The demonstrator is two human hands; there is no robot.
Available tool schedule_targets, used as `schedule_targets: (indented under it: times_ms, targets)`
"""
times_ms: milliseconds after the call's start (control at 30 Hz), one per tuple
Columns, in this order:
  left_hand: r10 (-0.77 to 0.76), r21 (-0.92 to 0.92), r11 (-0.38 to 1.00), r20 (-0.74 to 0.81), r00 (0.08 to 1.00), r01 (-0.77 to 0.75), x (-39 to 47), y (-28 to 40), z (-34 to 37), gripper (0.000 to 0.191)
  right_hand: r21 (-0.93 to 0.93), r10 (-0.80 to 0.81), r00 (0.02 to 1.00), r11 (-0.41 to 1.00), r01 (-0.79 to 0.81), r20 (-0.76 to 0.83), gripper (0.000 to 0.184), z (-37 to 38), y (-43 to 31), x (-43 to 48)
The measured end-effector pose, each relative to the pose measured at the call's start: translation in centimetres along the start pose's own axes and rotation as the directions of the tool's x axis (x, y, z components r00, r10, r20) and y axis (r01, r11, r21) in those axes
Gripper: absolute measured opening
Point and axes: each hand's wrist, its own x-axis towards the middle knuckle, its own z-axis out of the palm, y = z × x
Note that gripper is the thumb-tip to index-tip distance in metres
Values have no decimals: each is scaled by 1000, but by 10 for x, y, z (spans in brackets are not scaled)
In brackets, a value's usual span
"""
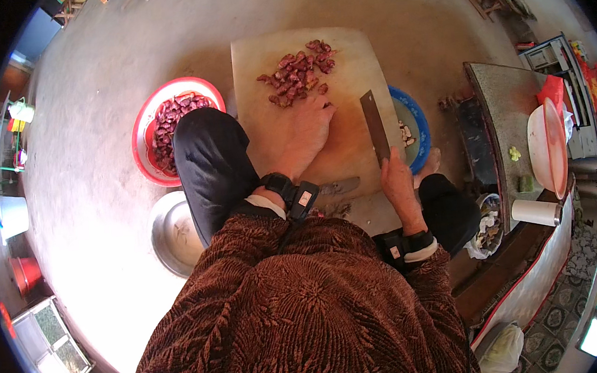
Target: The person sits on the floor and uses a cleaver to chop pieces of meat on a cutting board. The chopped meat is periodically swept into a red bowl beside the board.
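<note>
My left hand [307, 133] rests on a pale cutting board [251, 53], fingers curled and pointing away from me. A small dark bit shows by its fingertips; whether they grip a piece is hidden. Just beyond the fingers lies a loose pile of small, knobbly, dark-red tuber-like pieces [295, 73]. In my right hand [401, 189] is the handle of a cleaver [374, 125]. Its broad dark blade lies over the board's right side, apart from the pile. Another knife blade [343, 185] lies near the board's close end, its handle out of sight.
At left, a red-rimmed basin [141, 114] holds more dark-red pieces, partly behind my knee. Nearer me is a metal basin [169, 249]. A blue basin [419, 119] with pale pieces sits partly under the board's right edge. A lined waste bin [491, 224] stands by my right knee.
</note>
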Motion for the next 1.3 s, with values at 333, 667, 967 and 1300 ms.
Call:
schedule_targets:
  times_ms: [333,667,967,1300]
  targets:
    - [-9,-159,987,92,996,24,-17,0,7,18,0,-110,979,994,112,-173,23,13,-3,-3]
    - [53,-154,987,6,999,-51,-34,10,3,9,-13,-49,994,999,48,-102,15,12,-7,6]
    - [151,-150,978,16,988,-147,-40,26,1,9,0,-163,961,986,168,-225,15,18,-10,8]
    - [135,-182,975,35,990,-126,-42,22,9,12,-18,-90,984,996,88,-155,14,20,-14,12]
